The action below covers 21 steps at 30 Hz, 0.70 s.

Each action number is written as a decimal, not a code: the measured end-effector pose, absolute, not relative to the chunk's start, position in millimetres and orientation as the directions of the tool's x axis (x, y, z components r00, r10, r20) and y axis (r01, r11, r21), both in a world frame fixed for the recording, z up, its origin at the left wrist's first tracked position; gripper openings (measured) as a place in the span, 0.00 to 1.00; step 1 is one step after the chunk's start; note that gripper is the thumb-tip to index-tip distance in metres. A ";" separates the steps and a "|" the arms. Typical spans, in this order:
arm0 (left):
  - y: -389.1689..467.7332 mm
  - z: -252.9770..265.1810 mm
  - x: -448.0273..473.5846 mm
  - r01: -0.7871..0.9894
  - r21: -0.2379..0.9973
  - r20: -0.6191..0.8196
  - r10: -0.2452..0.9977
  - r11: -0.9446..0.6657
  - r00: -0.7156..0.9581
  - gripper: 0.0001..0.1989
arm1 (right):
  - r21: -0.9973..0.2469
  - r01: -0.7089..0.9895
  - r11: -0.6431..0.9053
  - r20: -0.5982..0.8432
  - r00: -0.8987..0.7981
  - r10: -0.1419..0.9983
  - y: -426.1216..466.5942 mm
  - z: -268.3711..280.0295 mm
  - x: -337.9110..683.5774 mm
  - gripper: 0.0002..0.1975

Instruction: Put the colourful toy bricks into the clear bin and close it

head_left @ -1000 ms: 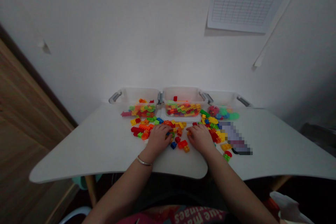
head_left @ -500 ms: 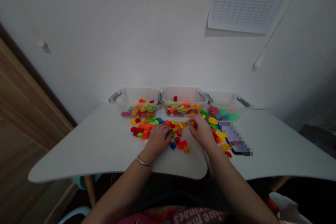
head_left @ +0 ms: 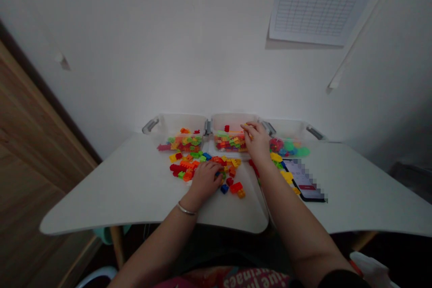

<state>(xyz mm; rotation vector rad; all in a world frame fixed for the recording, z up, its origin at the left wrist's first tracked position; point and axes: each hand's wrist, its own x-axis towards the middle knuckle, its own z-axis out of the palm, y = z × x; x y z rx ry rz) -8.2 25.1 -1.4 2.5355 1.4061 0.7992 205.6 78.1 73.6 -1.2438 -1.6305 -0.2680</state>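
Pinching a yellow toy brick [head_left: 246, 125] in right hand [head_left: 258, 141] at centre-frame plastic bin [head_left: 221, 120], left hand [head_left: 205, 180] among loose bricks [head_left: 236, 187] below, grip unclear.

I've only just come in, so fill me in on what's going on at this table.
A person's right hand is at the middle tub, apparently pinching a small yellow brick. The left hand rests among toy bricks spread on the table. The left tub and right tub hold more pieces, and a phone lies to the right.
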 end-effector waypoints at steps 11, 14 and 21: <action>27.1 -3.9 -7.7 0.749 0.344 0.394 0.811 -0.567 0.433 0.11 | -0.289 0.872 0.395 0.666 -0.114 0.737 83.9 71.8 186.5 0.18; 27.1 -3.7 -7.7 0.745 0.348 0.393 0.810 -0.570 0.436 0.12 | -0.251 0.875 0.414 0.659 -0.158 0.735 83.2 68.1 187.3 0.18; 26.2 -2.7 -7.8 0.749 0.346 0.393 0.812 -0.566 0.432 0.12 | -0.223 0.889 0.400 0.621 -0.187 0.761 83.7 65.8 189.3 0.21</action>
